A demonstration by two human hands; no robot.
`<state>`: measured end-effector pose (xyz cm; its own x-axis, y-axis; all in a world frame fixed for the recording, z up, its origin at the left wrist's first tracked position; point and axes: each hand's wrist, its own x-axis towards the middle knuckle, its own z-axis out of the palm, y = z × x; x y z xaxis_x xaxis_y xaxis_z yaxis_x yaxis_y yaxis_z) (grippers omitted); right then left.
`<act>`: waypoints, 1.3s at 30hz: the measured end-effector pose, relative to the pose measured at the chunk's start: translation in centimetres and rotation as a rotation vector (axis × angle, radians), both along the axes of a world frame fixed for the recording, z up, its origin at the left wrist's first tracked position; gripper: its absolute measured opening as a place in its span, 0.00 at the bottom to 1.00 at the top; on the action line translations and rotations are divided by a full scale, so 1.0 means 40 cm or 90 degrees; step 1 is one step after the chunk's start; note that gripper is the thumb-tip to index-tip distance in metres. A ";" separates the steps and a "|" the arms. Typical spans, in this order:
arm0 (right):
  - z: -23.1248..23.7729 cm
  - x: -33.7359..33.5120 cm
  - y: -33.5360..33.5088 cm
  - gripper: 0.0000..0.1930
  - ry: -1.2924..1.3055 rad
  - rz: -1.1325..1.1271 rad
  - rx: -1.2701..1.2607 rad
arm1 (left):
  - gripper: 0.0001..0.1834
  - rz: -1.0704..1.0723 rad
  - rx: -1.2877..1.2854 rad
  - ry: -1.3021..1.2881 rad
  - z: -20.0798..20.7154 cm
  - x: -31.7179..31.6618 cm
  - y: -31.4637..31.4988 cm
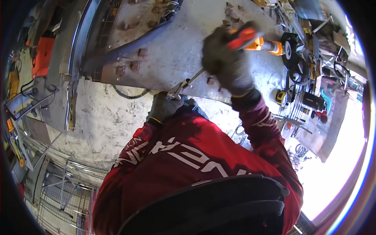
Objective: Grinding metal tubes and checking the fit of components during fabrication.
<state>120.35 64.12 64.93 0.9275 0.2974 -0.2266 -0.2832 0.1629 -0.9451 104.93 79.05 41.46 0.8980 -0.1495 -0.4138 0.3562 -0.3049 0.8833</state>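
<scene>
My right hand (229, 62), in a grey glove and blurred, is raised over the metal table. It is closed around a tool with a red and black handle (243, 36). A thin metal shaft (196, 76) slants down from this hand toward my left. My left hand (166, 105), also gloved, is by the table's near edge, close to my body. Its fingers are curled beside a shiny metal piece (176, 91) where the shaft ends. Whether this piece belongs to the tool is unclear. My left fingertips are partly hidden.
The metal table (188, 37) carries small rusty pieces (135, 65) and a thick dark hose (129, 51). An orange power tool (274, 47) lies beyond my right hand. A tape measure (281, 97) and cables crowd the right side. Metal frames (64, 184) stand at lower left.
</scene>
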 end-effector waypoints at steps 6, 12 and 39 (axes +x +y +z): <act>0.010 -0.027 -0.001 0.14 -0.018 -0.019 -0.007 | 0.12 0.004 -0.003 -0.017 0.024 0.008 0.004; -0.030 0.041 -0.062 0.14 0.086 0.004 0.124 | 0.11 -0.011 -0.040 -0.033 -0.006 -0.010 0.000; 0.131 -0.004 -0.022 0.14 -0.087 0.069 0.199 | 0.26 -0.090 -0.070 -0.073 0.183 -0.003 0.006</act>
